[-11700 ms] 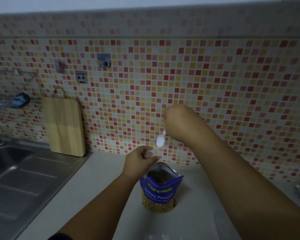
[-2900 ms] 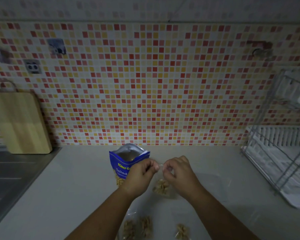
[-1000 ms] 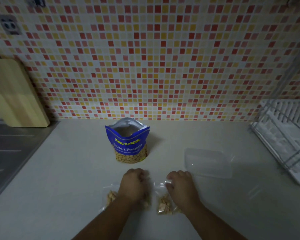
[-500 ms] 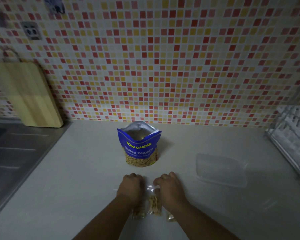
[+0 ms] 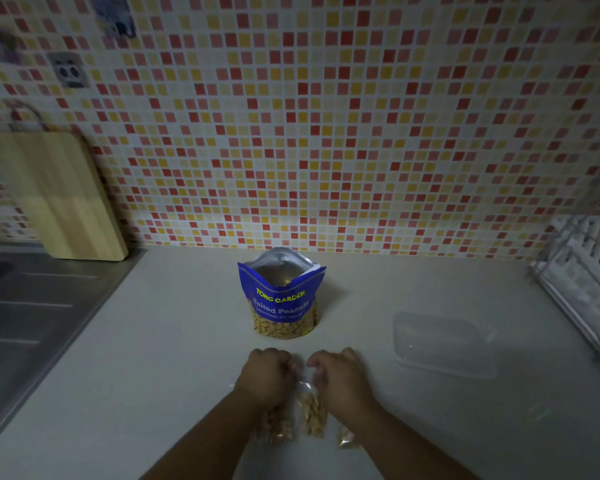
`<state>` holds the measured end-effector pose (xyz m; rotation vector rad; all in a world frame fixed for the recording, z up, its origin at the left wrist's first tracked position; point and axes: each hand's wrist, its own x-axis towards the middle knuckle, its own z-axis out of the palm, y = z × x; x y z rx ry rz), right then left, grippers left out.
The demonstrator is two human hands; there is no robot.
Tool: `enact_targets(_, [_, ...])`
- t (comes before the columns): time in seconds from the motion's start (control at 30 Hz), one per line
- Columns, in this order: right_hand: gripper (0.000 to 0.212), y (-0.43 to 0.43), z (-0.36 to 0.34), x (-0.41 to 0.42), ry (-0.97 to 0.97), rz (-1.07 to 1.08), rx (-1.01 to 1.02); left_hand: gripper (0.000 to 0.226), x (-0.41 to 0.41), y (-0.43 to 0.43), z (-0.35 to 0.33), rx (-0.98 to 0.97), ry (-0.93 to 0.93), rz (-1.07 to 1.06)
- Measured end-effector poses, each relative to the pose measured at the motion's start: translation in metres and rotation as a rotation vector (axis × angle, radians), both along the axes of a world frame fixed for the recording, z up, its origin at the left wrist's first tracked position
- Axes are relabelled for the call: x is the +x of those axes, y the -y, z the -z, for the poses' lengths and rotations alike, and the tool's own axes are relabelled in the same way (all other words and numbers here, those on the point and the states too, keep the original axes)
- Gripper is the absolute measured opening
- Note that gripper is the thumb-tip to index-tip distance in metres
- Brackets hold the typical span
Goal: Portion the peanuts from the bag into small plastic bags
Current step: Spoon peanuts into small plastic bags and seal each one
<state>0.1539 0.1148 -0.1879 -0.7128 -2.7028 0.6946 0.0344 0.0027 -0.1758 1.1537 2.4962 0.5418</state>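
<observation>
The blue foil peanut bag [image 5: 281,299] stands upright near the middle of the pale counter [image 5: 174,341], close to the mosaic-tiled wall [image 5: 326,133]. Its torn mouth gapes upward, and its printed face and clear window of nuts are turned toward the person. Just in front of it, three small clear packets of peanuts lie flat side by side, their long axes running from the person toward the wall. The middle small bag [image 5: 313,410] points its thin, crinkled top at the foil bag. The left hand [image 5: 269,375] and right hand [image 5: 340,375] meet at that top, knuckles up, fingers curled in and pinching the plastic between them. The left packet [image 5: 279,427] is half hidden under the left wrist, and the right packet [image 5: 346,438] peeks out beside the right forearm. A shallow, clear, rounded-rectangle plastic tub [image 5: 444,344] sits well apart to the right. Beyond it is a white wire dish rack [image 5: 589,271]. A wooden cutting board [image 5: 59,195] leans on the wall above the steel sink [image 5: 21,323].
</observation>
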Motion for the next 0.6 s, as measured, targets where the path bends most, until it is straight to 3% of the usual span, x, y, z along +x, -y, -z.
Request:
enact_targets(0.07, [0.034, 0.000, -0.003, 0.001, 0.034, -0.044, 0.028, 0.020, -0.001, 0.000, -0.003, 0.035, 0.031, 0.002])
enact_targets(0.13, [0.029, -0.001, -0.006, 0.002, 0.022, -0.024, 0.005, 0.013, -0.001, 0.000, -0.008, 0.062, 0.054, 0.025])
enact_targets(0.23, [0.016, 0.000, -0.014, 0.001, -0.052, 0.028, -0.008, 0.013, -0.002, 0.002, -0.018, 0.094, 0.073, 0.052])
enact_targets(0.6, [0.027, -0.013, -0.063, -0.003, -0.298, 0.071, -0.012, 0.014, -0.002, -0.004, -0.071, 0.407, 0.081, 0.123])
